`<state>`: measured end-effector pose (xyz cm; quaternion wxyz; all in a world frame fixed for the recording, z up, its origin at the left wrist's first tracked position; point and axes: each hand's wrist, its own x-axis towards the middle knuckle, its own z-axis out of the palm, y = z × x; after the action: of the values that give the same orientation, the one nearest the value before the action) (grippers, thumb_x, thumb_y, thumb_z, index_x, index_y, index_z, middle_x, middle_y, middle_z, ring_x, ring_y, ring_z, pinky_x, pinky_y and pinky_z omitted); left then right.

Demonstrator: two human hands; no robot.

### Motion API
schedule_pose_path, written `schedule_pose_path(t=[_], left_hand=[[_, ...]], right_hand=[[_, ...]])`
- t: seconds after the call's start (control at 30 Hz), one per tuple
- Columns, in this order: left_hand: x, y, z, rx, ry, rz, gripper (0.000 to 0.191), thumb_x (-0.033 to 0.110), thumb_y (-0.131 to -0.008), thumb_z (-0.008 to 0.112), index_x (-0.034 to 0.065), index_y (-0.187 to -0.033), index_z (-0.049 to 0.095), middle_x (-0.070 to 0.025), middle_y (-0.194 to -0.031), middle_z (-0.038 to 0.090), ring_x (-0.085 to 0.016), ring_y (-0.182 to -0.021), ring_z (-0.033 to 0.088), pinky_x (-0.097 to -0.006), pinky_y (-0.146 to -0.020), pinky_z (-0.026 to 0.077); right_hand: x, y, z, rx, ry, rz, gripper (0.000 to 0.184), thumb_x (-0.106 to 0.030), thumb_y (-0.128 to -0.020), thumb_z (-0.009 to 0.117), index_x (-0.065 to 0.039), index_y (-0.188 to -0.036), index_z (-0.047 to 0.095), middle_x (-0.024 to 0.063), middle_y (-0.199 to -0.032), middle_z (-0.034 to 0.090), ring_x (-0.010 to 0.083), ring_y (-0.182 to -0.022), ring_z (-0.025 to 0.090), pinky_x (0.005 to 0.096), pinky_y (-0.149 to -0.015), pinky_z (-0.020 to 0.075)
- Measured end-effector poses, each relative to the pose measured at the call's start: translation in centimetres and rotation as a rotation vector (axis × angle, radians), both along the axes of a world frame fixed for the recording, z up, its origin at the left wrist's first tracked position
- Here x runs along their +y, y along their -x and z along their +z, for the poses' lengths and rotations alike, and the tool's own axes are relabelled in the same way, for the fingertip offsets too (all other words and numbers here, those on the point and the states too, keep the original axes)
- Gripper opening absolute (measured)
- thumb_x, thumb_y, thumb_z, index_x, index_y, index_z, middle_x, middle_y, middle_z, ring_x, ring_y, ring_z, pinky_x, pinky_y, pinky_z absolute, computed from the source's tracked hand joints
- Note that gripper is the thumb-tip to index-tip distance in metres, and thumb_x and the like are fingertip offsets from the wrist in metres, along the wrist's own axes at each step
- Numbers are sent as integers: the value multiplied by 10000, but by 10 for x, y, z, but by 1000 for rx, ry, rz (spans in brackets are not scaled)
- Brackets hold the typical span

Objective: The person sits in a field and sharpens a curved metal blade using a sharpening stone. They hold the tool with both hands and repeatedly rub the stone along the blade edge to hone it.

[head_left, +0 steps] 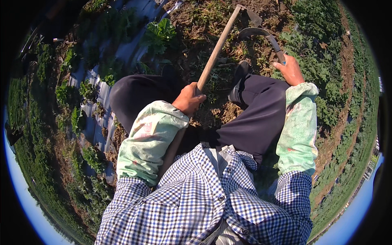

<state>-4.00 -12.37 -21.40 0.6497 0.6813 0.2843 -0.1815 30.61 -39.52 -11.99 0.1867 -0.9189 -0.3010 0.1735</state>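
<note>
My left hand (189, 99) is wrapped around the wooden handle of a hoe (218, 49). The handle slants up and away, and its lower end runs back beneath my forearm. At its far end the hoe's metal blade (254, 17) hangs just over the soil. In my right hand (291, 71) is a sickle (272, 42), gripped by its short handle. Its curved blade (254, 31) points left, close to the hoe blade. Whether either blade touches the ground, I cannot tell.
Between my feet runs a soil strip (228, 114) with cut weeds. Curly-leaved plants (329, 61) grow densely along the right. At left, plastic mulch film (96, 122) covers a bed, and a leafy plant (160, 34) stands ahead. My bent knees (134, 92) flank the strip.
</note>
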Motion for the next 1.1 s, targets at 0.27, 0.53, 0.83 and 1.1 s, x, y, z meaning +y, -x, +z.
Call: schedule_pose_path(t=[0.27,0.53,0.83,1.1], left_hand=[[9,16,26,-136,926,327,290,326,-1092,716,77,-1137,575,-45,-886,617,-122,-627,592,-296,-570,498],[-10,24,30,-185,1085,508,880,832,-1091,309,68,-1442,567,-53,-948,639,-119,-626,499,-280,-570,434],[1,11,18,-164,581,512,950,806,-1094,392,-34,-1486,600,-57,-957,708,-181,-768,709,-340,-696,596],[0,4,6,-144,517,419,484,530,-1130,629,48,-1132,675,-76,-905,759,-170,-678,720,-303,-613,602]], right_hand=[[13,20,20,-183,-79,93,209,-86,-939,811,1,-1052,658,212,-852,688,445,-798,672,521,-755,504],[33,45,46,-459,-150,409,227,113,-856,654,-30,-1029,617,194,-960,628,485,-917,670,562,-762,490],[56,85,32,-669,-106,577,137,44,-885,645,-71,-952,613,118,-945,596,345,-869,699,470,-745,526],[64,139,5,-693,-60,698,95,-110,-893,699,-124,-895,605,55,-924,571,231,-851,664,389,-734,501]])
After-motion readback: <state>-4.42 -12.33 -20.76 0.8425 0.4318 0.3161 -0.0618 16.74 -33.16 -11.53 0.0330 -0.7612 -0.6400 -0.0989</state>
